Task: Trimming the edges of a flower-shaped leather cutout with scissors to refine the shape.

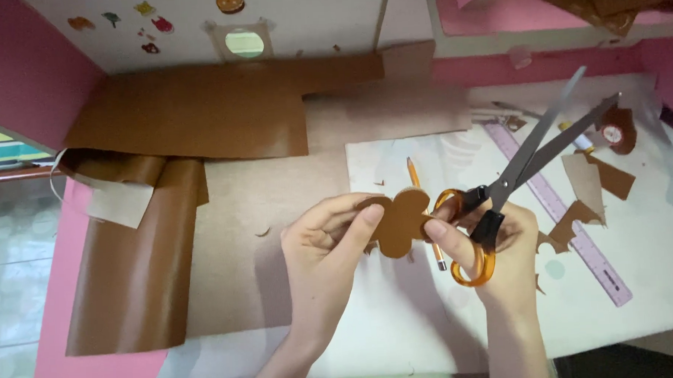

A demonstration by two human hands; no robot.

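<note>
My left hand [327, 238] pinches a small brown cut-out shape [399, 222] with rounded lobes, thumb on its front. My right hand [502, 243] also touches the shape's right edge with a fingertip while holding orange-handled scissors [501, 194] by the loops. The grey blades are apart and point up and to the right, away from the shape. A yellow pencil [418, 190] lies on the white sheet [636, 238] beneath, partly hidden by the shape and my hands.
A large brown sheet [199, 112] lies at the back left, its curled part [130, 271] hanging over pink board. A purple ruler [569, 218], brown scraps [590, 191] and a small round-topped object [614, 133] lie to the right.
</note>
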